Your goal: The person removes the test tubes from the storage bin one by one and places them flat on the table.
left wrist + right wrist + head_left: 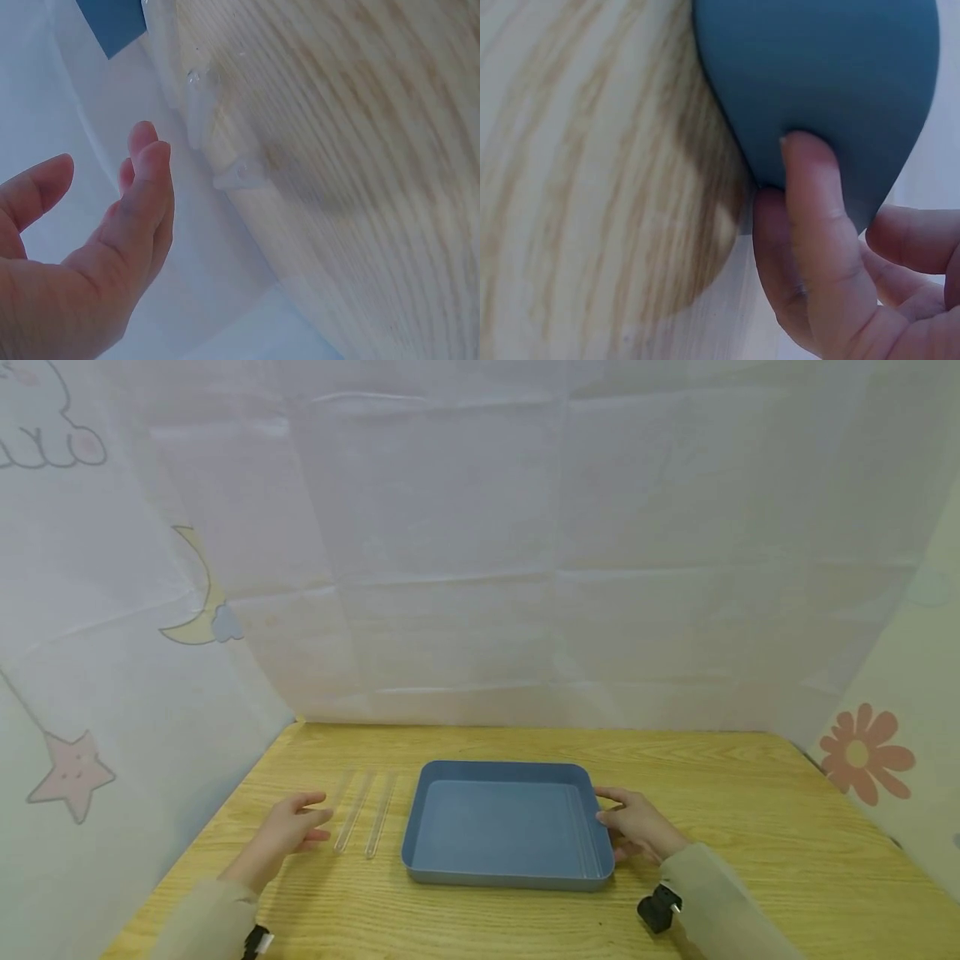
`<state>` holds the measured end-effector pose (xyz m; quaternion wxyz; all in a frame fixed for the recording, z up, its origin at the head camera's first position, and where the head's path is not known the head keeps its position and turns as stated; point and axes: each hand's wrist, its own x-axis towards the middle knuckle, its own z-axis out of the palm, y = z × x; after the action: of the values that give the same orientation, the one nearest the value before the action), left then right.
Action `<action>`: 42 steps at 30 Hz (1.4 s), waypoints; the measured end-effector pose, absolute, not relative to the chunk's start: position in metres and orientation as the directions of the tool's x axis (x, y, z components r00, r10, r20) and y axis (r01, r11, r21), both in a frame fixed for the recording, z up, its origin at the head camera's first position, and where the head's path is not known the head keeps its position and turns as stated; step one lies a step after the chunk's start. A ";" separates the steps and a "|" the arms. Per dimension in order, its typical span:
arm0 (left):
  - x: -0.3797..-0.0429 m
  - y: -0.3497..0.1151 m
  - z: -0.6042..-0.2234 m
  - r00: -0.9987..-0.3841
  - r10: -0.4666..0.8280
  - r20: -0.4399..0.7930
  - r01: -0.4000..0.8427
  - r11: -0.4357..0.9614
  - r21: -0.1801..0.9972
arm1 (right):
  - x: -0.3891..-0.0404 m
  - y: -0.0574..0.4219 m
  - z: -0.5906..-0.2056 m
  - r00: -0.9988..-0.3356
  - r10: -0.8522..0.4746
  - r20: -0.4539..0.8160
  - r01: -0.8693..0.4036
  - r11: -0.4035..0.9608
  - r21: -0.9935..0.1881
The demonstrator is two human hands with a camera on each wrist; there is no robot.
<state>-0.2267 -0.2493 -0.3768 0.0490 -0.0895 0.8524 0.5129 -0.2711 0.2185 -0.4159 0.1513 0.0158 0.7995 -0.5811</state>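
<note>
A shallow blue rectangular tray (495, 835) lies on the wooden table. At its right side my right hand (636, 827) grips the wall, thumb at the rim. The right wrist view shows fingertips (814, 165) against the tray's outer wall. To the left of the tray, three slim clear tubes, like test tubes, lie side by side: a left tube (341, 792), a middle tube (354, 814) and a right tube (380, 818). Just left of them is my left hand (294, 825), fingers spread and relaxed, holding nothing. In the left wrist view its fingertips point toward the tubes.
The wooden table (697, 777) reaches back to a pale hanging sheet (465, 568) printed with cartoon shapes. Both wrists carry black camera mounts, one of them the right mount (660, 907) near the tray's front right corner.
</note>
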 end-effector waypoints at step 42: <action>-0.203 -0.205 -0.372 -0.980 0.017 -0.196 -0.182 0.299 0.937 | -0.271 0.218 -0.415 -0.950 -0.124 -0.287 0.228 0.354 -0.907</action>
<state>-0.2031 -0.2053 -0.3719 0.0845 -0.0515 0.8015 0.5897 -0.2714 0.2181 -0.4149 0.1549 0.0322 0.8081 -0.5674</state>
